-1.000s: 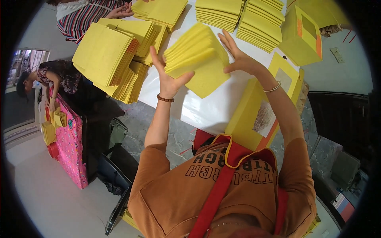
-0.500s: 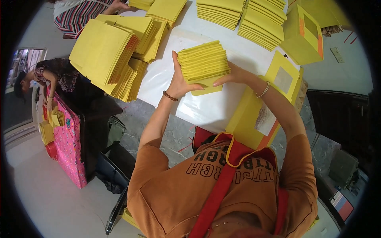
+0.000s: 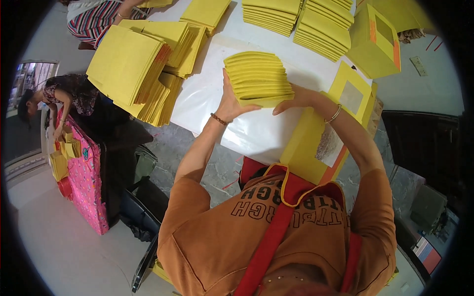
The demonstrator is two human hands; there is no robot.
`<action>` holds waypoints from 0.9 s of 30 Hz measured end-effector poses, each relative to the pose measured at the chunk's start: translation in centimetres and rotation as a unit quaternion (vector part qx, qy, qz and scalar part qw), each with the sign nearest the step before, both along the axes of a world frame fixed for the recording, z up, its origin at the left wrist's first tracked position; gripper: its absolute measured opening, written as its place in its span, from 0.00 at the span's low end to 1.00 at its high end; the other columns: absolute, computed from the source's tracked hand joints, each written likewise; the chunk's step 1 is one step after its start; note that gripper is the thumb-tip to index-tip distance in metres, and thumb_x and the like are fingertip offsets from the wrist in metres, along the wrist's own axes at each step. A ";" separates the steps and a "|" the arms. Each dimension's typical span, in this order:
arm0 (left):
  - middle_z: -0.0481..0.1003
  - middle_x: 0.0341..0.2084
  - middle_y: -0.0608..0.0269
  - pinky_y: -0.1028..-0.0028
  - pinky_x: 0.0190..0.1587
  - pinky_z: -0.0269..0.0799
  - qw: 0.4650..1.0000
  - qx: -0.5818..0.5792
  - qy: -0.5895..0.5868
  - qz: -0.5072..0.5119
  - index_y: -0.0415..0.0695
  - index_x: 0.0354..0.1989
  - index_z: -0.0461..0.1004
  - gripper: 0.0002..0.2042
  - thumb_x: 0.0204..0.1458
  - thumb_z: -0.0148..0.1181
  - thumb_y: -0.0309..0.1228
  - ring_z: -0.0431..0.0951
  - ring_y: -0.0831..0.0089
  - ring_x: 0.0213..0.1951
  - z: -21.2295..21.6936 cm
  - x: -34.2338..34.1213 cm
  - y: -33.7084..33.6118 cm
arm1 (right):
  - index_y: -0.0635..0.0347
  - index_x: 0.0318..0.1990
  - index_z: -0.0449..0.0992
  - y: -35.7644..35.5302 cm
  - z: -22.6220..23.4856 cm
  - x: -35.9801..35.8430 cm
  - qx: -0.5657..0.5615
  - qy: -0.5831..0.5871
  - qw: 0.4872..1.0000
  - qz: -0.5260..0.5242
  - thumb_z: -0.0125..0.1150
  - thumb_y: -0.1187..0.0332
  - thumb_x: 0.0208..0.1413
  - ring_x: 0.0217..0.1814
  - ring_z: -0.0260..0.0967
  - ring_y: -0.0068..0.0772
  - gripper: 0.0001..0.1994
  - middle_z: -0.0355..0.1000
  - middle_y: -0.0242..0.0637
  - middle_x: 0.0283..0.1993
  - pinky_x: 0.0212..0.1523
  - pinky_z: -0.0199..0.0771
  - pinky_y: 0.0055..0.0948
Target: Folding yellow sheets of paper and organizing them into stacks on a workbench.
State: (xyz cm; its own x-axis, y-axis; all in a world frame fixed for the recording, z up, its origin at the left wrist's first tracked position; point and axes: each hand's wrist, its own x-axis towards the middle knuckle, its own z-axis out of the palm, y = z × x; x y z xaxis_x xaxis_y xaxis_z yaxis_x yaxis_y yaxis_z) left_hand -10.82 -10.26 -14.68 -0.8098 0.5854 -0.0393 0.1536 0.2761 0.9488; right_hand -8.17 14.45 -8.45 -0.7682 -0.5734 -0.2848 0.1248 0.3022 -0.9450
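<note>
Over the near part of a white table [image 3: 252, 138], a thick stack of yellow envelopes [image 3: 256, 74] is held between my two hands. My left hand [image 3: 233, 102] grips its left side, the thumb laid along the near edge. At the right side my right hand [image 3: 299, 97] is wrapped round the stack, with its thumb at the near corner. The fingers behind the stack are hidden. The folded edges face up and bow in a slight curve. Just right of my right forearm lies a yellow carton [image 3: 300, 143] with a window and an orange strip.
Tall piles of yellow envelopes [image 3: 126, 64] lean at the table's left edge. More stacks [image 3: 323, 29] line the far side beside an upright yellow box [image 3: 368, 42]. One person in stripes [image 3: 94, 22] is at the far left; another bends over a pink-covered table [image 3: 86, 172].
Both hands have shifted slightly right with the stack. Its edges now curve more, and the flat piece that showed beneath it is mostly out of sight. The striped person's arm has moved left.
</note>
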 end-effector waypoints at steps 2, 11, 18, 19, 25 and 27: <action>0.50 0.57 0.47 0.60 0.65 0.37 0.999 0.025 0.016 0.013 0.37 0.62 0.44 0.55 0.27 0.74 0.44 0.51 0.51 0.59 -1.3 -0.2 -0.3 | 0.59 0.66 0.26 -0.2 0.3 -0.4 0.032 -0.064 0.996 0.048 0.75 0.64 0.31 0.71 0.33 0.38 0.62 0.37 0.44 0.68 0.67 0.38 0.33; 0.57 0.55 0.52 0.63 0.64 0.43 0.991 0.001 0.106 0.079 0.40 0.60 0.50 0.47 0.28 0.71 0.30 0.54 0.56 0.59 -0.4 1.2 0.4 | 0.56 0.66 0.35 -0.9 0.7 -1.0 -0.060 0.007 0.998 0.021 0.72 0.70 0.33 0.67 0.42 0.36 0.55 0.40 0.37 0.67 0.65 0.47 0.34; 0.57 0.55 0.48 0.66 0.58 0.58 0.978 0.150 0.033 0.138 0.37 0.63 0.35 0.55 0.29 0.71 0.29 0.59 0.59 0.58 9.4 2.9 3.1 | 0.60 0.62 0.51 -0.2 5.2 -0.6 -0.048 -0.013 0.998 -0.035 0.69 0.66 0.38 0.59 0.57 0.35 0.42 0.57 0.38 0.60 0.57 0.60 0.31; 0.57 0.55 0.47 0.66 0.57 0.60 0.981 0.147 0.017 0.124 0.37 0.64 0.31 0.57 0.30 0.72 0.31 0.60 0.60 0.57 10.6 3.0 3.3 | 0.61 0.60 0.55 -0.2 5.4 0.2 -0.101 -0.008 0.988 -0.113 0.67 0.65 0.40 0.59 0.58 0.34 0.38 0.61 0.38 0.57 0.55 0.63 0.31; 0.60 0.53 0.51 0.69 0.52 0.64 0.978 0.207 -0.033 0.010 0.35 0.65 0.33 0.47 0.45 0.63 0.35 0.65 0.66 0.53 17.1 3.7 4.9 | 0.63 0.56 0.61 2.4 3.6 3.3 -0.412 -0.124 0.872 -0.231 0.58 0.58 0.49 0.53 0.66 0.35 0.29 0.65 0.41 0.54 0.51 0.70 0.33; 0.62 0.52 0.53 0.72 0.49 0.66 0.973 0.224 -0.056 -0.005 0.35 0.64 0.38 0.42 0.48 0.60 0.34 0.67 0.70 0.49 18.5 4.1 5.8 | 0.63 0.56 0.62 3.2 1.1 4.0 -0.520 -0.186 0.802 -0.227 0.55 0.56 0.51 0.51 0.68 0.36 0.28 0.65 0.42 0.54 0.51 0.70 0.35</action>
